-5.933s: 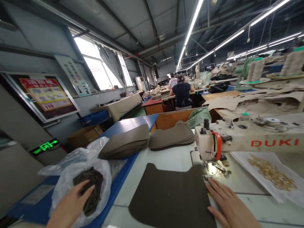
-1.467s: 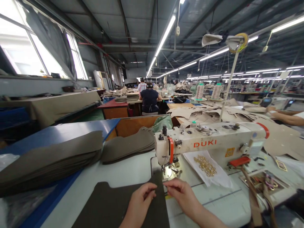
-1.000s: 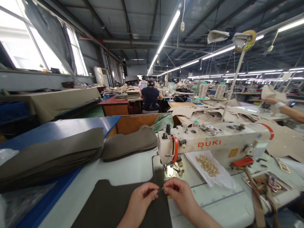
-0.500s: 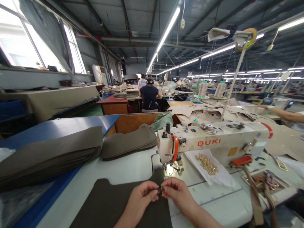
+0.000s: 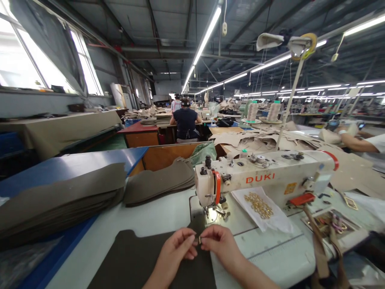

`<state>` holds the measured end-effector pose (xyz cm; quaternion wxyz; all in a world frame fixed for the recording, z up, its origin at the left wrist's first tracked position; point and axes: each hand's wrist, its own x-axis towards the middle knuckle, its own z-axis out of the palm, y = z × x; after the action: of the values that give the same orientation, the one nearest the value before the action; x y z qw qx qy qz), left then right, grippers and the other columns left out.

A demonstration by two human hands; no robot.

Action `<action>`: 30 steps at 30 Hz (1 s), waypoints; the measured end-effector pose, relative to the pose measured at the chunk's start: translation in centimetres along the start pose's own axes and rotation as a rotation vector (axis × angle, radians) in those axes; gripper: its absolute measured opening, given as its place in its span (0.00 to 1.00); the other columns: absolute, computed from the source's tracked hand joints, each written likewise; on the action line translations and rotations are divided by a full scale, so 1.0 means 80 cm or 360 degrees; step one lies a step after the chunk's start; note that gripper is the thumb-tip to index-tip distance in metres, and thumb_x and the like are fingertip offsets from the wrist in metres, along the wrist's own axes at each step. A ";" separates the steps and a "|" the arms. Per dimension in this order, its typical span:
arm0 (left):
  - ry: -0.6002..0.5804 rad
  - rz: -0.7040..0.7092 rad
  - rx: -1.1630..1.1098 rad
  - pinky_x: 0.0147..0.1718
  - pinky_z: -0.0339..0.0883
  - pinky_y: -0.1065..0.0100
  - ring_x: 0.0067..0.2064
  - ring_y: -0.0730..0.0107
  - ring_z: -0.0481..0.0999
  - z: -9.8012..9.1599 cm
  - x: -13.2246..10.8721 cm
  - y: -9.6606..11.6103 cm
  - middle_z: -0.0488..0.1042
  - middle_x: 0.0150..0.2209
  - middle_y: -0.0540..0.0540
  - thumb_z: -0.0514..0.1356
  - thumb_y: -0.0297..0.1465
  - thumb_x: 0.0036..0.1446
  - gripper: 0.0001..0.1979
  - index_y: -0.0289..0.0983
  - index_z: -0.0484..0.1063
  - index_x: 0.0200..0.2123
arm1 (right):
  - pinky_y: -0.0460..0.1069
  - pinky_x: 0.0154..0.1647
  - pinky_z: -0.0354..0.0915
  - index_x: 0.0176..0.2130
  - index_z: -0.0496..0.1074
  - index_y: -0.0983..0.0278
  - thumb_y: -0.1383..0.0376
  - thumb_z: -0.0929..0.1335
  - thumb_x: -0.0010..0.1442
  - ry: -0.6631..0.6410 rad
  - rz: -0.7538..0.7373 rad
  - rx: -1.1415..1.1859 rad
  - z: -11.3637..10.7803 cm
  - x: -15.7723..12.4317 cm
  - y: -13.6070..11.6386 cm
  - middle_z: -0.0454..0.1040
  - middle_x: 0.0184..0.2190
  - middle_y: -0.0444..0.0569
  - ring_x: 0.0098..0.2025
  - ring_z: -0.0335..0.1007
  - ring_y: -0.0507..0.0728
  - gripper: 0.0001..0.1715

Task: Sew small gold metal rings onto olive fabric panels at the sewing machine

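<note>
Both of my hands meet low in the middle of the view, over a dark grey-brown cut panel (image 5: 138, 261) lying on the sewing table. My right hand (image 5: 221, 243) pinches a small gold metal ring (image 5: 199, 240) at its fingertips. Close beside it, my left hand (image 5: 179, 247) has its thumb and forefinger pressed together; something small and dark seems to be at their tips, too small to name. Just beyond the fingers stands the sewing machine (image 5: 258, 176), with the panel's upper edge near its lit needle area.
Gold rings (image 5: 258, 204) lie heaped on a white sheet (image 5: 279, 224) beside the machine. Stacked dark panels (image 5: 159, 182) are at the left. A parts tray (image 5: 351, 233) and hanging straps (image 5: 319, 253) are right. A co-worker's arm (image 5: 357, 142) reaches in over beige pieces.
The view has shifted slightly right, so things sit further left. The gold ring now shows more plainly at my right fingertips, and my fingertips are a little further apart. The co-worker's arm has moved.
</note>
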<state>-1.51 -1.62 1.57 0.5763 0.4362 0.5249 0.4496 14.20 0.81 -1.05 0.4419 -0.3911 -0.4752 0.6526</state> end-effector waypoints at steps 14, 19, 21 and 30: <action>-0.0236 -0.0307 -0.0165 0.26 0.62 0.74 0.25 0.76 0.70 0.017 0.006 0.012 0.72 0.22 0.50 0.69 0.35 0.37 0.14 0.35 0.68 0.23 | 0.47 0.29 0.64 0.25 0.75 0.66 0.56 0.77 0.38 -0.0109 -0.0004 0.0214 -0.007 -0.004 -0.009 0.73 0.21 0.44 0.23 0.67 0.51 0.17; -0.0242 -0.0250 0.0198 0.25 0.60 0.72 0.23 0.75 0.67 0.011 0.012 0.014 0.70 0.18 0.53 0.63 0.31 0.36 0.08 0.36 0.66 0.21 | 0.45 0.27 0.60 0.27 0.73 0.65 0.57 0.76 0.42 -0.0156 -0.0071 0.0172 -0.002 -0.009 -0.005 0.72 0.21 0.43 0.23 0.66 0.50 0.17; -0.0217 -0.0182 0.0302 0.25 0.59 0.72 0.22 0.75 0.65 0.010 0.011 0.015 0.66 0.16 0.56 0.59 0.29 0.35 0.05 0.37 0.64 0.20 | 0.44 0.27 0.58 0.31 0.73 0.64 0.62 0.76 0.42 -0.0125 -0.0163 0.0086 0.001 -0.013 -0.002 0.70 0.22 0.41 0.24 0.64 0.49 0.15; -0.0114 -0.0106 0.0287 0.28 0.62 0.70 0.25 0.72 0.69 0.011 0.008 0.016 0.70 0.20 0.54 0.58 0.28 0.33 0.04 0.37 0.65 0.18 | 0.45 0.26 0.56 0.25 0.69 0.65 0.69 0.68 0.48 0.0011 -0.0281 -0.0167 0.002 -0.016 0.003 0.69 0.20 0.42 0.23 0.61 0.49 0.02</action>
<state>-0.67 -0.77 2.77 0.5676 0.4844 0.5565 0.3653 14.40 -0.52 -1.14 0.4783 -0.3724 -0.5398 0.5841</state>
